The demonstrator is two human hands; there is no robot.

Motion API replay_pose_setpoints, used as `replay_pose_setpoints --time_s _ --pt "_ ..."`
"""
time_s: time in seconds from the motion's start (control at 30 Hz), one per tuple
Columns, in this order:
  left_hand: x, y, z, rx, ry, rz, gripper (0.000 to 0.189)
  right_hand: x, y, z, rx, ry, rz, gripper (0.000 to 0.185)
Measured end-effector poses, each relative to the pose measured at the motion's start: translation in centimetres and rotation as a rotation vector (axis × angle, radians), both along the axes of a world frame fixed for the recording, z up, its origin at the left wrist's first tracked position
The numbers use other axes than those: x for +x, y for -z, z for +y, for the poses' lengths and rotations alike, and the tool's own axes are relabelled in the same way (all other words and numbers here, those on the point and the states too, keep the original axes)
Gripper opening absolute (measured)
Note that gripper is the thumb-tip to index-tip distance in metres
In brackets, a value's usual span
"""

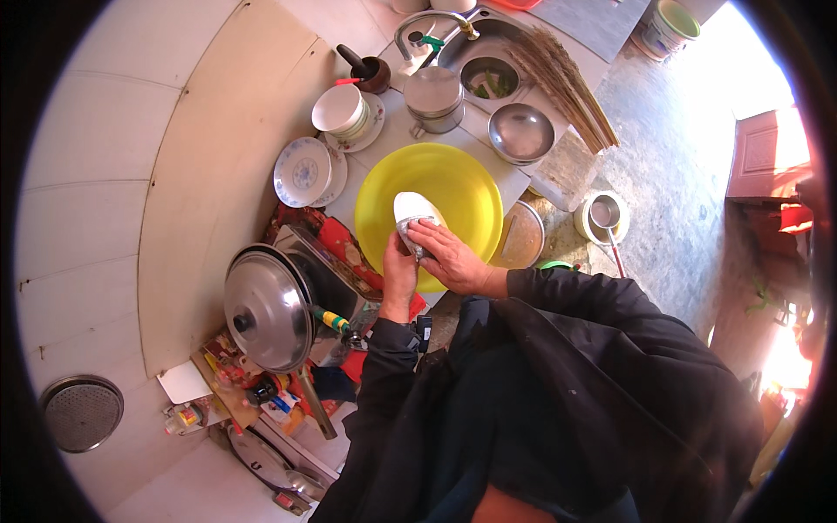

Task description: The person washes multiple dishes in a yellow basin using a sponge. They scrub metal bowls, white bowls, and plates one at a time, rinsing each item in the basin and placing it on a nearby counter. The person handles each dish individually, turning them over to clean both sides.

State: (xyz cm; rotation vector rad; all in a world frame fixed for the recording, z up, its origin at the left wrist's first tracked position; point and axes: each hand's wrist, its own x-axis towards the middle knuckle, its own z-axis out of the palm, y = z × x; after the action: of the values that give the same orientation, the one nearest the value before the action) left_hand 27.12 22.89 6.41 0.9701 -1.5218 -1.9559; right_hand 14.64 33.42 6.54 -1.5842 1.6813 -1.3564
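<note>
Over a large yellow plastic basin (451, 167), my left hand (398, 273) grips a white dish (412, 204), probably a bowl, by its near side. My right hand (458, 258) presses a silvery-grey cloth or scouring pad (409, 243) against the same dish, fingers flat. Both hands hide the dish's near part, and its underside cannot be seen. Beyond the basin stand a stainless steel bowl (522, 132) and a lidded metal pot (433, 98). To the left are a stack of white bowls (338, 108) and a blue-patterned plate (302, 171).
A curved faucet (418, 18) reaches over a steel sink (497, 36) holding a bowl with green vegetables (495, 84). Straw stalks (569, 91) lie across the sink's edge. At left sits a lidded wok (268, 310) with a protruding handle. A bucket (582, 219) with a ladle stands on the floor.
</note>
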Motion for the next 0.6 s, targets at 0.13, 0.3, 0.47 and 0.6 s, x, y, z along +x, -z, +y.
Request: replay_pose_setpoints --time_s 0.13,0.3,0.47,0.6 --pt "0.4 1.0 0.7 -0.038 0.03 -0.005 0.039 -0.3 0.3 -0.9 -0.003 -0.046 0.173 0.052" --pt "0.9 2.0 0.8 0.085 0.029 -0.057 0.042 -1.8 4.5 -5.2 -0.024 0.182 0.145 0.046" --pt "1.4 2.6 1.1 0.262 -0.127 0.116 0.041 -5.1 10.2 -6.1 0.443 0.177 -0.383 0.045" --pt "1.4 3.0 0.3 0.306 -0.159 0.15 0.047 -5.0 11.4 -4.5 0.57 0.248 -0.538 0.047"
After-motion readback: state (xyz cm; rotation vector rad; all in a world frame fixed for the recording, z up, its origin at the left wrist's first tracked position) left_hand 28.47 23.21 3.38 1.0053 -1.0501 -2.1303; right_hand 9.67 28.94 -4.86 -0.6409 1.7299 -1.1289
